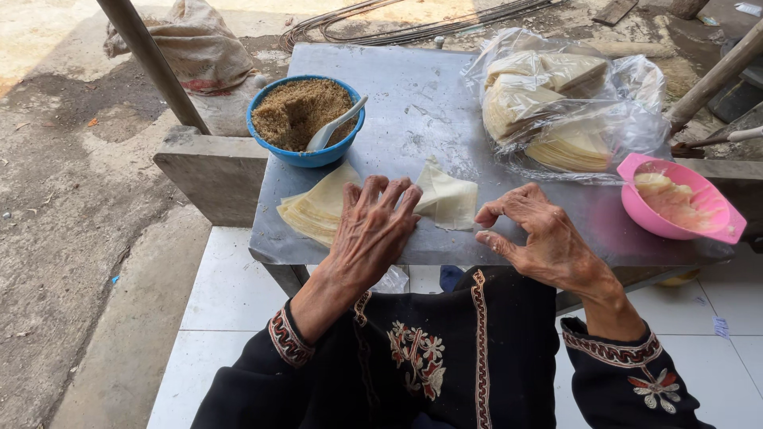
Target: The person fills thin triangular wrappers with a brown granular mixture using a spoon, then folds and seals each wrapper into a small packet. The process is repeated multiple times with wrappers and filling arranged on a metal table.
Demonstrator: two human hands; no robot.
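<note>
My hands rest at the near edge of the grey table [445, 87], on and beside the thin pale wrappers.

My left hand [372, 230] lies flat with fingers spread, pressing on the stack of wrappers [318, 208] that sits right at the near edge; it closes on nothing. My right hand [540, 234] hovers just right of one folded wrapper [449, 199], thumb and forefinger curled close together, and I cannot tell whether they pinch anything. The middle of the tabletop behind my fingers lies bare. I count two bowls: one blue bowl [306, 155] of brown crumbs with one white spoon [335, 125] at the left edge, one pink bowl [699, 222] at the right edge. One clear plastic bag [636, 119] of more wrappers sits far right.
</note>
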